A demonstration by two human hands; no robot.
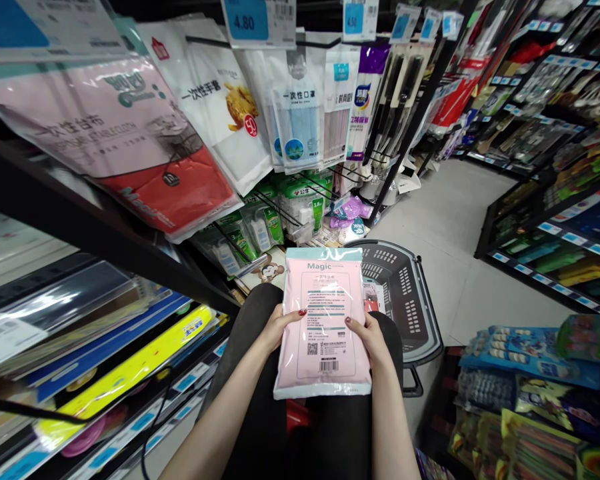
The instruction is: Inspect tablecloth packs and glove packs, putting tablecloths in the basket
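Observation:
A flat pink plastic packet (325, 320), marked "Magic" at the top, is held upright above my knees, its printed back with a barcode facing me. It looks like a packaged disposable tablecloth, matching the pink-and-red pack (130, 127) hanging at the upper left. My left hand (279, 327) grips its left edge, thumb on the front and fingers behind. On the opposite edge my right hand (369, 337) holds it the same way. The fingers behind the packet are hidden.
A grey shopping basket (407, 300) stands on the floor beyond my right knee, with a small package inside. Packs of disposable gloves (225, 100) and masks (300, 107) hang ahead. A low shelf (180, 387) runs along my left. Snack bags (530, 400) fill the lower right.

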